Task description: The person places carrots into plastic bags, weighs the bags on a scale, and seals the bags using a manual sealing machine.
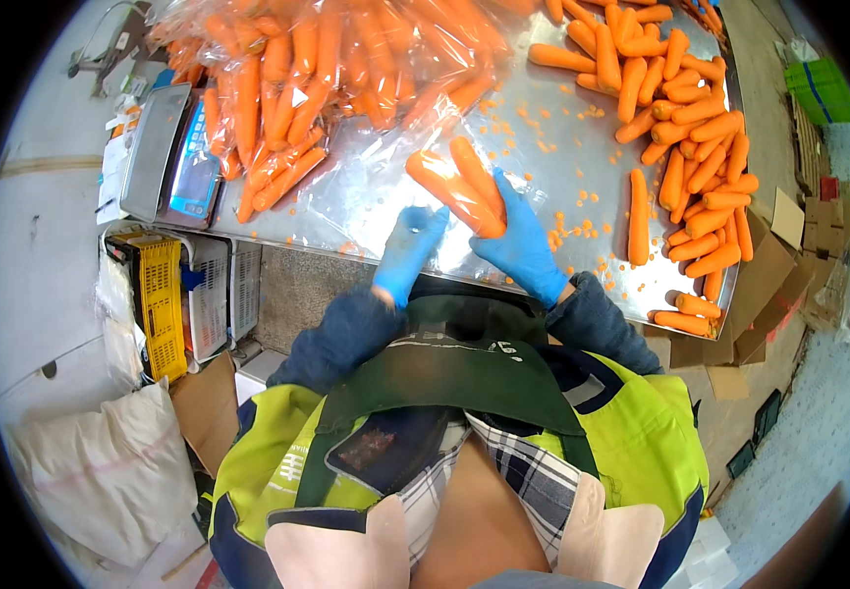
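My right hand [521,243], in a blue glove, is closed around two orange carrots [456,187] held side by side above the metal table. Close by on the left is my left hand [413,243], also gloved in blue. Its fingers are slightly bent and apart, and no object shows in them. A single carrot [638,218] lies apart on the table to the right of my hands. Beyond my hands and to the left, many carrots fill clear plastic bags [366,69]. Loose carrots [695,128] form a long pile along the table's right side.
Small orange carrot slices [567,232] are scattered over the metal table [346,162]. A scale with a blue panel [192,162] stands at its left end. Yellow and white crates [163,304] sit below on the left, near a white sack [110,471]. Cardboard boxes [768,280] stand right.
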Demonstrator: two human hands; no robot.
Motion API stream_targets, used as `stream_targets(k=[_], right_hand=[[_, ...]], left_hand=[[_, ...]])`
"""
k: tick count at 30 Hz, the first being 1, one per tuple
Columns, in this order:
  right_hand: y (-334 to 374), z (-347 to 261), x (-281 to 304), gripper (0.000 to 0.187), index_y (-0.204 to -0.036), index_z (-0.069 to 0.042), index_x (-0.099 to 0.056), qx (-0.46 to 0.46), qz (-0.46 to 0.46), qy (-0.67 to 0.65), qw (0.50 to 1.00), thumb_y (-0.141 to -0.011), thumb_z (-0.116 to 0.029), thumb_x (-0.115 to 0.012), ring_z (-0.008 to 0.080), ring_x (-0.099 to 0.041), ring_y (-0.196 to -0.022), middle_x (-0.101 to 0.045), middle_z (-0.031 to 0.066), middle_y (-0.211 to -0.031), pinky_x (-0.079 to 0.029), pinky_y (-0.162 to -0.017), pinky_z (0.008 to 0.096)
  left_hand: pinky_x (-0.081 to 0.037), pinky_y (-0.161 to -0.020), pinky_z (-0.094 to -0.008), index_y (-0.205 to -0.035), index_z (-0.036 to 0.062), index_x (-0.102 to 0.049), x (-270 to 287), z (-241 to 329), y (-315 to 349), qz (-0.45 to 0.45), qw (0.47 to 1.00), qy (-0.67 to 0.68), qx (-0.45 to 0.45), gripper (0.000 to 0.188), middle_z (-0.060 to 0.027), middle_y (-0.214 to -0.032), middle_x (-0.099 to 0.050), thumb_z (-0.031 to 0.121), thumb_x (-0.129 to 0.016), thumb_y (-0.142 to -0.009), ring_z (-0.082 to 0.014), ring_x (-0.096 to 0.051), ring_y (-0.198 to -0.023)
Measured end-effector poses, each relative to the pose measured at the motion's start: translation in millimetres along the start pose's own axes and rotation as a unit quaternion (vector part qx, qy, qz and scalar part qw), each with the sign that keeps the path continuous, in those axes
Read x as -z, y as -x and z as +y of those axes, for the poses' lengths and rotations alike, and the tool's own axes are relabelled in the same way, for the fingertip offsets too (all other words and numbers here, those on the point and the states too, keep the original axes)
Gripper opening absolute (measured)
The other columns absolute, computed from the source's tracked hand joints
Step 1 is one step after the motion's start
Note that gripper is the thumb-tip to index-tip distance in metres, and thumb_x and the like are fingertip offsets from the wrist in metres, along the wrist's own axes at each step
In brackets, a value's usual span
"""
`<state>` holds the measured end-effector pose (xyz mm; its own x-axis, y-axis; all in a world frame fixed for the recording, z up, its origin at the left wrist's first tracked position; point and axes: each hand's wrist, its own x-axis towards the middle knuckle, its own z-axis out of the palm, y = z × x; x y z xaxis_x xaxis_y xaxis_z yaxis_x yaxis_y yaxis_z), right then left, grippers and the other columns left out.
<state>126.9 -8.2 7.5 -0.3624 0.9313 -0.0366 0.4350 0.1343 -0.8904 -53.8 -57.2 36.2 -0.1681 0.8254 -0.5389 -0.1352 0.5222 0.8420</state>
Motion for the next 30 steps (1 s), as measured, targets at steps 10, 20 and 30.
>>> stream_targets(k=[10,20,30], right_hand=[[-81.9,-146.6,65.0,0.037,-0.117,-0.002,-0.064,-0.005,-0.147,-0.221,0.964,-0.089,-0.026,-0.066,0.0095,-0.060,-0.080,-0.067,0.0054,-0.100,-0.050,-0.074,0.0233],[-209.6,-348.5,9.4,0.024,-0.109,0.001,-0.067,0.251,-0.123,-0.365,0.888,-0.088,-0.009,-0.065,0.0071,-0.059,-0.074,-0.067,0.0010,-0.087,-0.048,-0.066,0.0188],[-283.3,-425.1,-256.4,0.037,-0.127,-0.006,-0.058,0.383,-0.211,-0.288,0.852,-0.090,-0.011,-0.058,0.0132,-0.059,-0.091,-0.064,0.0055,-0.107,-0.049,-0.083,0.0276]], left_hand=[[-0.048,-0.055,-0.0237,-0.092,0.0008,-0.064,99.6,112.9,-6.2,-0.195,0.968,0.151,-0.043,0.041,-0.0035,-0.073,-0.061,0.041,-0.057,-0.094,-0.0125,-0.060,-0.060],[-0.051,-0.069,-0.0266,-0.107,0.0069,-0.061,269.6,282.7,-4.1,-0.220,0.904,0.196,-0.309,0.019,-0.0003,-0.081,-0.058,0.021,-0.058,-0.094,-0.0130,-0.058,-0.075],[-0.044,-0.062,-0.0235,-0.097,0.0094,-0.061,527.6,295.1,-6.4,0.250,0.926,0.107,-0.262,0.023,0.0002,-0.075,-0.057,0.032,-0.064,-0.091,-0.0107,-0.055,-0.065]])
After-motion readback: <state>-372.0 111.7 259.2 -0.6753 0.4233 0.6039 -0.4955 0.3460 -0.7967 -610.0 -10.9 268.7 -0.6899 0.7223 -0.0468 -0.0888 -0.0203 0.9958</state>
